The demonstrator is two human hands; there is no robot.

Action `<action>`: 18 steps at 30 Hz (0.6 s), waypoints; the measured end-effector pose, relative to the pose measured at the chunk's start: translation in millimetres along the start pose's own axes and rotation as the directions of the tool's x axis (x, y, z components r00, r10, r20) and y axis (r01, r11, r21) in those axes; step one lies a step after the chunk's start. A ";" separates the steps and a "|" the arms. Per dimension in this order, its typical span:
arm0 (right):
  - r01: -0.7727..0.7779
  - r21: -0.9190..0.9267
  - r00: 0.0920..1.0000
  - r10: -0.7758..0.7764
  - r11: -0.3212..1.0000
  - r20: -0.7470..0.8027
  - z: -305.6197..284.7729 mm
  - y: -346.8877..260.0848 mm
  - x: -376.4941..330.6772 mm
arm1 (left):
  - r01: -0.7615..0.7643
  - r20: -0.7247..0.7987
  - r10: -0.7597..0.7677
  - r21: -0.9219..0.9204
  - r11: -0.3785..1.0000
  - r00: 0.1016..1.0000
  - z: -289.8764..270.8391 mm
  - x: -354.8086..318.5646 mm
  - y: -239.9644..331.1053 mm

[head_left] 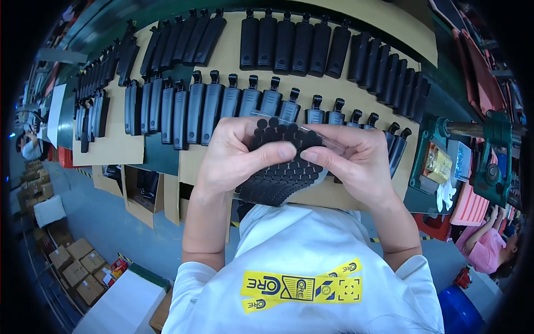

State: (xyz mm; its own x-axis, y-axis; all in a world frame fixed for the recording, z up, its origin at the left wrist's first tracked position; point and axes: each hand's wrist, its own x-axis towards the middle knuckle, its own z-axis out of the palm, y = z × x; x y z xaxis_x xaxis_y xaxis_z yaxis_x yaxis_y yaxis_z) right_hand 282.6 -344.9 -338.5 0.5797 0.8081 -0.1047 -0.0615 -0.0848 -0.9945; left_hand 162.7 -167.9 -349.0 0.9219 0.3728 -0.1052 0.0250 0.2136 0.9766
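Both hands gripped a clear sheet of black round pads (283, 167): left hand (233, 153) and right hand (356, 161) thumbs on top, above the workbench (233, 53) near edge. Sheet's lower part curled, probably hidden behind palms.

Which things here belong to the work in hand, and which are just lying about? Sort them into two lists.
In hand:
- left hand and right hand, both gripping the sheet of round black pads
- rows of black casings on the cardboard, just beyond the hands

Lying about:
- green press fixture at right
- cardboard boxes on the floor
- blue bin
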 end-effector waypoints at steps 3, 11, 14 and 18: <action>-0.069 0.192 0.997 0.073 0.979 -0.016 -2.3 3.3 -1.8 | -0.123 -0.020 0.124 0.028 0.992 0.992 4.8 -1.0 -2.4; 0.082 -0.024 0.996 -0.083 0.996 -0.025 -9.6 1.7 2.1 | -0.094 0.013 0.093 0.083 0.992 0.996 1.9 -2.0 -6.7; 0.251 -0.243 0.964 -0.264 0.937 -0.021 -13.1 -0.7 13.6 | -0.050 -0.015 0.052 0.118 0.992 0.999 2.0 -0.5 -4.5; 0.479 -0.507 0.866 -0.481 0.717 0.137 -11.4 -22.7 32.5 | -0.043 0.042 0.032 0.280 0.959 0.999 -3.1 5.8 -4.6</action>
State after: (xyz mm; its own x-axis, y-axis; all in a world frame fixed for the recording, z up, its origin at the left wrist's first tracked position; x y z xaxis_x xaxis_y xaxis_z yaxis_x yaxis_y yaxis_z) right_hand 312.1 -323.4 -319.4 0.4200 0.8204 0.3881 0.6452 0.0308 -0.7634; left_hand 166.7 -163.9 -354.7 0.9377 0.3412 -0.0654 0.0927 -0.0641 0.9936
